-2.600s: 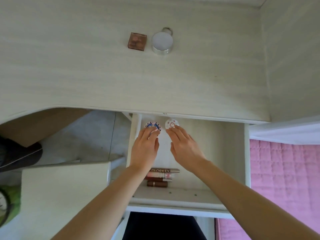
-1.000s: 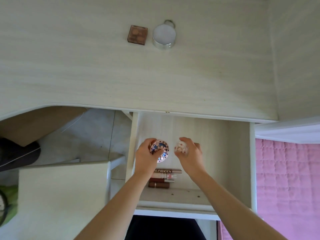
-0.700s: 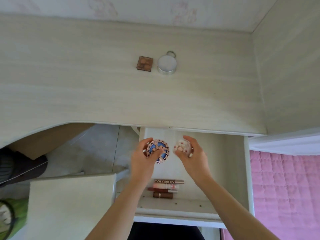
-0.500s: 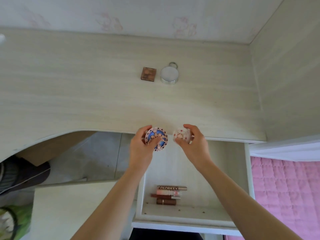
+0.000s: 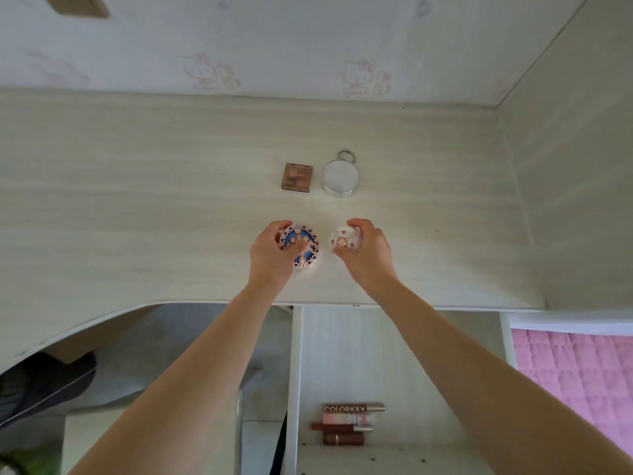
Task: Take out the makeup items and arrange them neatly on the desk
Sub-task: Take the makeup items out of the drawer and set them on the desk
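My left hand (image 5: 270, 255) grips the blue patterned compact (image 5: 301, 246) and my right hand (image 5: 368, 252) the white one (image 5: 346, 238), both low over the desk (image 5: 137, 207). They seem light, hard and slick, best held by their rims.

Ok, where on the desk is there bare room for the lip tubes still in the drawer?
The pale wood desk lies bare left of the brown square palette, and right of the round silver compact up to the side panel. The middle is crowded: the left hand holds the blue patterned compact, and the right hand holds the white floral compact.
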